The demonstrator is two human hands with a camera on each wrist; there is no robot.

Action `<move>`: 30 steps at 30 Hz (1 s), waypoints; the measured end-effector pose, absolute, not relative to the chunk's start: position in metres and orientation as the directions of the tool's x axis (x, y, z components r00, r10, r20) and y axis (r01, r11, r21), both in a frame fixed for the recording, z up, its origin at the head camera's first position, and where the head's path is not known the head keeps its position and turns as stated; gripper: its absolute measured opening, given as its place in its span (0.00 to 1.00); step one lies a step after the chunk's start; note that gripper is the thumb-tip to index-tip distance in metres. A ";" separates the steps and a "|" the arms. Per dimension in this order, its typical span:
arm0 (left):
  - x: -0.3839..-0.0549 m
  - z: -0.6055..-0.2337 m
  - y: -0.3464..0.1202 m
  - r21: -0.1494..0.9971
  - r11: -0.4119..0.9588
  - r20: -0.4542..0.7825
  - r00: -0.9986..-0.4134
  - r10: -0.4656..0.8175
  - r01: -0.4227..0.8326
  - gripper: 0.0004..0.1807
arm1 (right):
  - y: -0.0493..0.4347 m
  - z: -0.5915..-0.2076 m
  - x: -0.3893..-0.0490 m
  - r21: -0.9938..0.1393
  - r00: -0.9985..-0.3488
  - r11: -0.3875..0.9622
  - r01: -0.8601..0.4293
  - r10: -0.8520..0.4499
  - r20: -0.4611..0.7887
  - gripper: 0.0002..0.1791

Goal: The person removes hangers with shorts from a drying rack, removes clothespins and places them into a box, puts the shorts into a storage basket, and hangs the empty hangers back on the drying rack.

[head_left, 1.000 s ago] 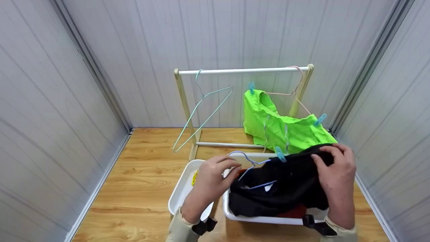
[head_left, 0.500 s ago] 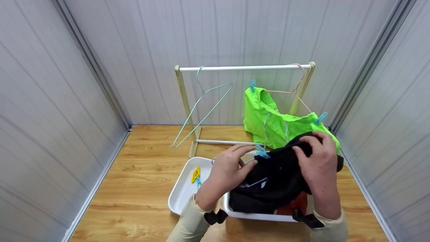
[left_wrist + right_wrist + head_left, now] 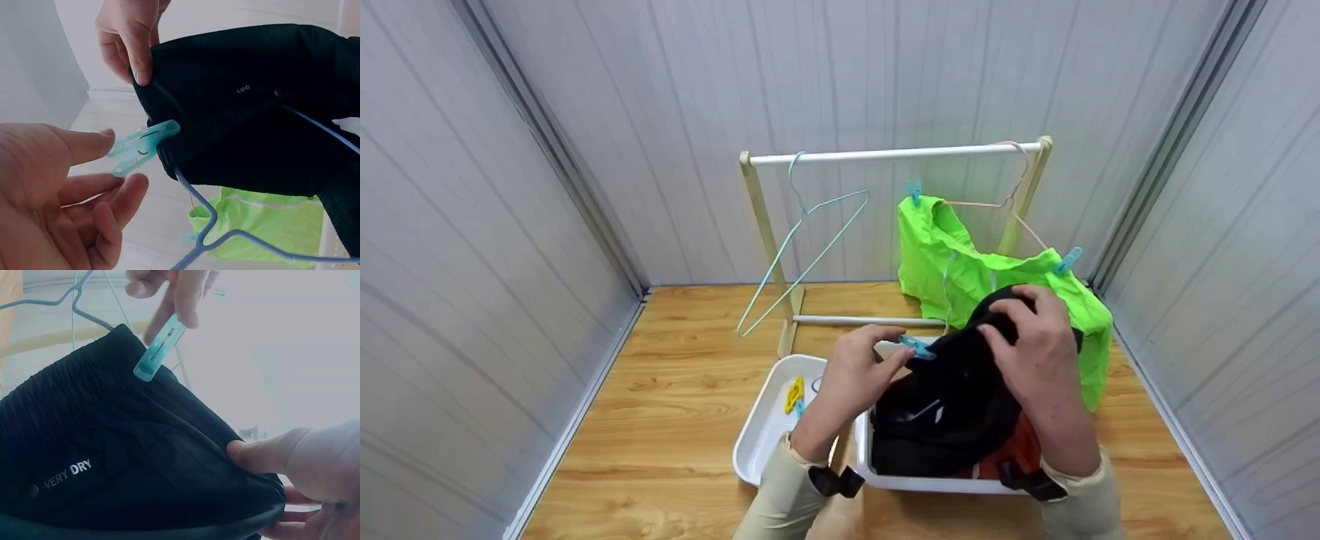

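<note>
My left hand [image 3: 851, 379] pinches a light blue clothespin [image 3: 917, 347] by its handles, thumb on one side and fingers on the other. The clothespin's nose sits on the waistband edge of black shorts [image 3: 225, 112], which carry small white lettering. My right hand [image 3: 1035, 352] grips the same waistband farther along, thumb on one face and fingers behind. A blue wire hanger [image 3: 205, 236] runs into the waist opening; its hook points away from the shorts. In the head view the shorts hang over a white basket [image 3: 937, 485] and hide much of its inside.
Lime green shorts [image 3: 930, 247] hang by two blue clothespins from a pink hanger [image 3: 1011, 201] on the rack [image 3: 885, 156]. A bare mint hanger [image 3: 780, 259] hangs at left. A white tray [image 3: 746, 442] holds a yellow clothespin [image 3: 794, 394]. Red cloth [image 3: 1021, 444] lies in the basket.
My left hand has moved right and taken the clothespin on the black waistband between thumb and fingers. My right hand has shifted left with the shorts, bunching them closer together.
</note>
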State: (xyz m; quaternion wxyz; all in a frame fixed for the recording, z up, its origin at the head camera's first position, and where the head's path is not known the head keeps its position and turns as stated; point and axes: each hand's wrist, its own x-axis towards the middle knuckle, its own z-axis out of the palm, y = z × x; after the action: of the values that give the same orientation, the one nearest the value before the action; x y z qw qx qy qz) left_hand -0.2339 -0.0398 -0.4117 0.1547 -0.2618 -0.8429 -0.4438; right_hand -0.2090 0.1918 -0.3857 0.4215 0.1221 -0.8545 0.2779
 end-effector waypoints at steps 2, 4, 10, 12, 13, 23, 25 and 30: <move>-0.235 -0.414 -0.042 0.681 0.458 0.483 -0.821 0.306 0.571 0.13 | 0.190 -0.386 -0.211 -0.364 -0.618 0.816 -0.450 0.010 0.786 0.14; -0.237 -0.416 -0.043 0.681 0.445 0.498 -0.813 0.302 0.582 0.11 | 0.189 -0.387 -0.212 -0.360 -0.620 0.816 -0.453 0.002 0.785 0.14; -0.240 -0.421 -0.043 0.549 0.466 0.663 -0.701 0.263 0.694 0.05 | 0.187 -0.387 -0.212 -0.358 -0.631 0.817 -0.451 -0.008 0.776 0.13; -0.240 -0.422 -0.042 0.499 0.477 0.712 -0.657 0.250 0.723 0.05 | 0.186 -0.387 -0.213 -0.359 -0.638 0.821 -0.444 -0.009 0.770 0.13; -0.240 -0.423 -0.042 0.479 0.483 0.730 -0.638 0.244 0.733 0.04 | 0.186 -0.387 -0.213 -0.362 -0.641 0.821 -0.442 -0.007 0.767 0.12; -0.227 -0.413 -0.052 0.310 0.523 0.878 -0.450 0.162 0.794 0.03 | 0.193 -0.387 -0.214 -0.371 -0.666 0.831 -0.415 0.000 0.746 0.11; -0.225 -0.411 -0.060 0.300 0.532 0.889 -0.434 0.144 0.792 0.04 | 0.195 -0.388 -0.213 -0.371 -0.664 0.831 -0.413 0.004 0.748 0.11; -0.232 -0.416 -0.088 0.344 0.554 0.873 -0.476 0.109 0.758 0.05 | 0.198 -0.389 -0.214 -0.378 -0.647 0.822 -0.426 0.015 0.762 0.12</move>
State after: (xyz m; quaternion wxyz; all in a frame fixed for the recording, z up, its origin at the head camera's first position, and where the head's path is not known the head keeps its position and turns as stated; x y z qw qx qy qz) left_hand -0.2316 -0.0878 -0.4160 0.4277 -0.2812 -0.7708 -0.3793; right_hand -0.2142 0.1979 -0.3886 0.4030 0.1186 -0.8653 0.2734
